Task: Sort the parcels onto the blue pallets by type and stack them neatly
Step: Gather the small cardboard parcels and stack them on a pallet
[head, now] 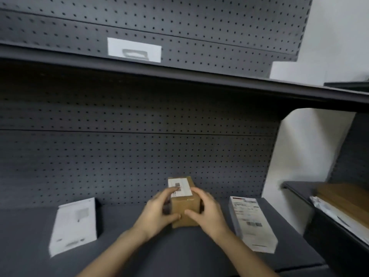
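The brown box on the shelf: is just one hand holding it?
No, the left hand and the right hand both hold the brown box, one on each side.

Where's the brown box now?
Head view, low centre: brown box on the dark shelf, gripped by left hand and right hand, between white parcel and labelled mailer.

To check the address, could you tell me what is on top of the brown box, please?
A white label lies on the brown box. The left hand covers part of it; the print is blurred.
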Motion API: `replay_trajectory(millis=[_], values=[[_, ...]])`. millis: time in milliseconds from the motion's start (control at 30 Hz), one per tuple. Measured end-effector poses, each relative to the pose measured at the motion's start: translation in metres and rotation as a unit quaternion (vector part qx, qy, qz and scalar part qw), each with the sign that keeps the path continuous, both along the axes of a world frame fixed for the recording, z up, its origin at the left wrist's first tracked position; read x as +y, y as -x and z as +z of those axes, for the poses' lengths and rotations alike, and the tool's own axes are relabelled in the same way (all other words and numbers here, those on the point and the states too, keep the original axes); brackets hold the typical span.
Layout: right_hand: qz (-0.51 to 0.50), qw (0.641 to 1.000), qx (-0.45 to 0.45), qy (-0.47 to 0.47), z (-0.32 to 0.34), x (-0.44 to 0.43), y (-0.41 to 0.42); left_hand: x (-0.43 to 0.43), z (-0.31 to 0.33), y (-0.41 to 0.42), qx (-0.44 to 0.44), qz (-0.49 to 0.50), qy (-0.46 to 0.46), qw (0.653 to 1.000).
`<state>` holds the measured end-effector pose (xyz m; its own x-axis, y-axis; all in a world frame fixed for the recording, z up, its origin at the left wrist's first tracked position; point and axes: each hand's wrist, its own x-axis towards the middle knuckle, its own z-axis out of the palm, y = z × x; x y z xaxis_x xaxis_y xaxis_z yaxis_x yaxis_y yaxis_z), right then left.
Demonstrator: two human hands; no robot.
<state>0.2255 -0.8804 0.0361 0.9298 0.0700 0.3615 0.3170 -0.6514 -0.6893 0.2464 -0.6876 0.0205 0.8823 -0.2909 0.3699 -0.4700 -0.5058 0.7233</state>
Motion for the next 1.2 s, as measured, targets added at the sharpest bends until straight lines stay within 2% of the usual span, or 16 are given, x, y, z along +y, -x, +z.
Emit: replay_trajectory(millis=[167, 367, 500, 800, 1067, 1200], values=[[0.101, 0.99, -0.035, -0.096, 0.002, 0.075, 0.028, 0.063, 0.008, 0.073, -0.048, 0.117, 0.064, 0.99], [0.223, 0.96, -0.018, -0.168, 0.005, 0.19, 0.075, 0.155, 0.019, 0.162, -0.105, 0.249, 0.019, 0.963], [0.294, 0.935, -0.011, -0.198, 0.013, 0.277, 0.107, 0.225, 0.026, 0.209, -0.113, 0.326, -0.016, 0.939], [0.406, 0.898, -0.005, -0.171, 0.029, 0.491, 0.17, 0.422, 0.049, 0.297, -0.121, 0.435, -0.071, 0.889], [0.413, 0.903, -0.005, -0.121, 0.016, 0.63, 0.194, 0.565, 0.046, 0.321, -0.081, 0.46, -0.123, 0.876], [0.402, 0.907, -0.013, -0.122, 0.016, 0.681, 0.176, 0.615, 0.045, 0.303, -0.107, 0.47, -0.147, 0.864]])
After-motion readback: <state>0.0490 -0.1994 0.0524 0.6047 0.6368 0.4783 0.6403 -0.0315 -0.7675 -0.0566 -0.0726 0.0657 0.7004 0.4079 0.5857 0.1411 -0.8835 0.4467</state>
